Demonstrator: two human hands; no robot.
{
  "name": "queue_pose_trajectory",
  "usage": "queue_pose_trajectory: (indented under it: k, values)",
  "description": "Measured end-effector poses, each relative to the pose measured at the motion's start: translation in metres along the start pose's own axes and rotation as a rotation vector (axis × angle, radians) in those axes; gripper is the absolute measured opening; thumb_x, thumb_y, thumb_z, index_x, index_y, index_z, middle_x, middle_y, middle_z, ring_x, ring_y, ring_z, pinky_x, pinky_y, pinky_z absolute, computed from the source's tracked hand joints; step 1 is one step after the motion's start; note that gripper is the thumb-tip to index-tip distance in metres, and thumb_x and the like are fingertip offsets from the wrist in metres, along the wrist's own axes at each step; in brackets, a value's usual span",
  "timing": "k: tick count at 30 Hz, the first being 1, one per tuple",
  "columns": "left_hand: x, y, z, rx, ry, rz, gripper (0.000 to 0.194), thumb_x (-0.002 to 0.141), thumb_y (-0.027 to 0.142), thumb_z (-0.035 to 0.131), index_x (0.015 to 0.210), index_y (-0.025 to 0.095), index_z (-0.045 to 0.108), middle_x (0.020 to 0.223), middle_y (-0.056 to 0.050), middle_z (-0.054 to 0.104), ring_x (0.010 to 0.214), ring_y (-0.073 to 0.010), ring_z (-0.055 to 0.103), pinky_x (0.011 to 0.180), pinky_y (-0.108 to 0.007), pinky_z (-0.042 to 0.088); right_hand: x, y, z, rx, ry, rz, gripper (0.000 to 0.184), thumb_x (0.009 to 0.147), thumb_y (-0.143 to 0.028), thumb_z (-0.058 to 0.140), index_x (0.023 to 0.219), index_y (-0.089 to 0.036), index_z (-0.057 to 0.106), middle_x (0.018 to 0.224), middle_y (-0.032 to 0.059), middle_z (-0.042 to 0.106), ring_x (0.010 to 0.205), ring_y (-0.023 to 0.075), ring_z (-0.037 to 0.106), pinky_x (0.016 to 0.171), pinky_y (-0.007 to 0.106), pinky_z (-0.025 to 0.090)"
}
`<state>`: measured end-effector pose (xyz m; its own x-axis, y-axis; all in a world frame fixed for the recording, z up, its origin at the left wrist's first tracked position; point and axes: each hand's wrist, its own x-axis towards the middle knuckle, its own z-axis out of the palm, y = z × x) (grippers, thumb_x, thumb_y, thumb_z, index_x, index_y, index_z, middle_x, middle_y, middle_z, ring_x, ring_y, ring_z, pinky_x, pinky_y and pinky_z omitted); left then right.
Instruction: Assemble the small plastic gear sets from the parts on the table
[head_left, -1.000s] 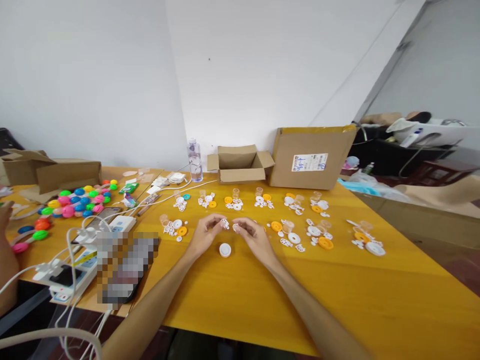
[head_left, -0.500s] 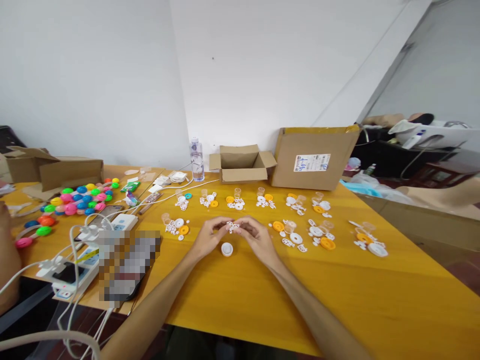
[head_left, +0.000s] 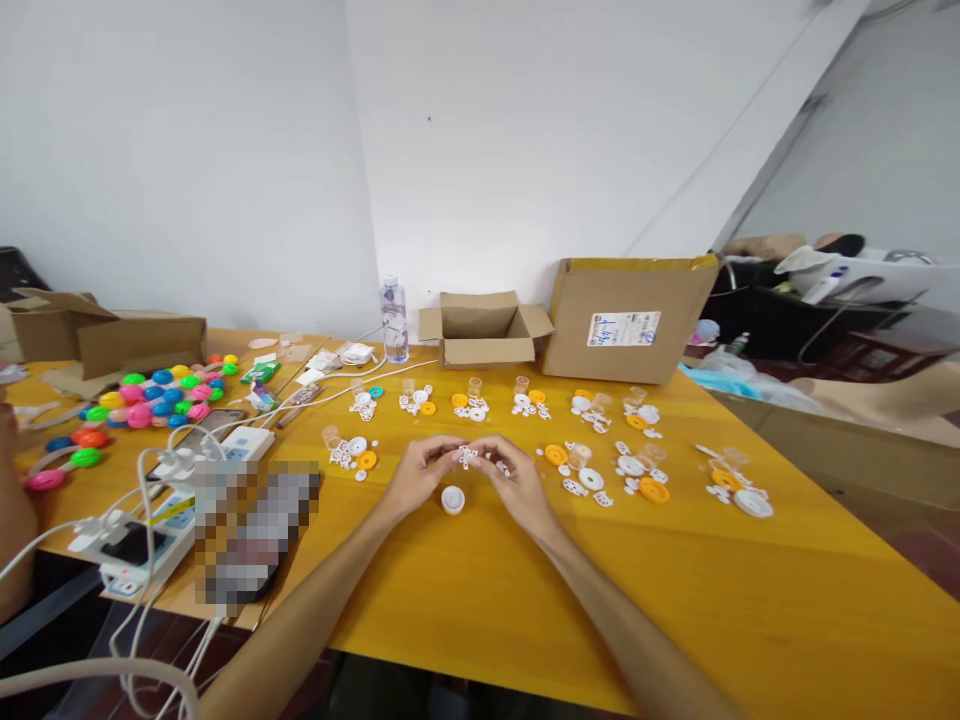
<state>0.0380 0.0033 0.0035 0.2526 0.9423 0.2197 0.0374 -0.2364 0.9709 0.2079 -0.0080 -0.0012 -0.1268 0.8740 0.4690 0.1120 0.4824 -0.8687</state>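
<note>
Pinching small, flat white plastic piece (head_left: 467,457) in left hand (head_left: 414,478) and right hand (head_left: 516,480). Held farther from yellow table (head_left: 480,590) front edge than round white plastic cup (head_left: 452,501).

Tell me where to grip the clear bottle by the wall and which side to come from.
I'd close the fingers around the middle of the clear bottle, coming level from the table's near side: it stands upright, its body is slim, and the wall blocks the back.
</note>
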Motion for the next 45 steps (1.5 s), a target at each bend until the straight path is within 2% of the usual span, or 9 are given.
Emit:
queue_pose_trajectory:
  k: [5,17,24,45]
  values:
    - [0.001,0.003,0.001,-0.041,-0.017,-0.024,0.032,0.073,0.042,0.076,0.094,0.017,0.077,0.090,-0.008,0.077,0.076,-0.0198,0.068,0.073,-0.031,0.055,-0.001,0.002,0.001,-0.007,0.014,-0.014,0.017,0.087,-0.039,0.063,0.083,-0.024,0.069,0.081,0.0017,0.069,0.077,0.0202,0.062,0.074,0.031,0.049]
    - [0.000,0.008,0.002,-0.172,-0.003,-0.050,0.036,0.070,0.045,0.080,0.089,0.015,0.078,0.074,-0.005,0.075,0.063,-0.0170,0.065,0.066,-0.030,0.054,-0.001,0.004,0.002,0.067,0.006,-0.011,0.014,0.087,-0.037,0.064,0.083,-0.024,0.067,0.082,0.0015,0.067,0.077,0.0189,0.064,0.070,0.029,0.052]
    - [-0.001,0.011,0.003,-0.195,0.000,-0.046,0.035,0.069,0.045,0.081,0.087,0.015,0.078,0.075,-0.006,0.075,0.062,-0.0158,0.064,0.066,-0.029,0.054,-0.003,0.000,0.002,-0.005,-0.005,-0.077,0.015,0.090,-0.035,0.061,0.083,-0.025,0.068,0.081,0.0014,0.067,0.077,0.0188,0.063,0.071,0.029,0.051]
    - [-0.003,0.018,0.005,-0.222,-0.031,-0.070,0.037,0.066,0.046,0.083,0.085,0.015,0.077,0.075,-0.006,0.074,0.064,-0.0156,0.063,0.068,-0.029,0.053,-0.004,-0.002,0.004,-0.006,0.051,-0.075,0.012,0.090,-0.033,0.061,0.085,-0.025,0.067,0.083,0.0017,0.064,0.077,0.0186,0.062,0.070,0.029,0.053]
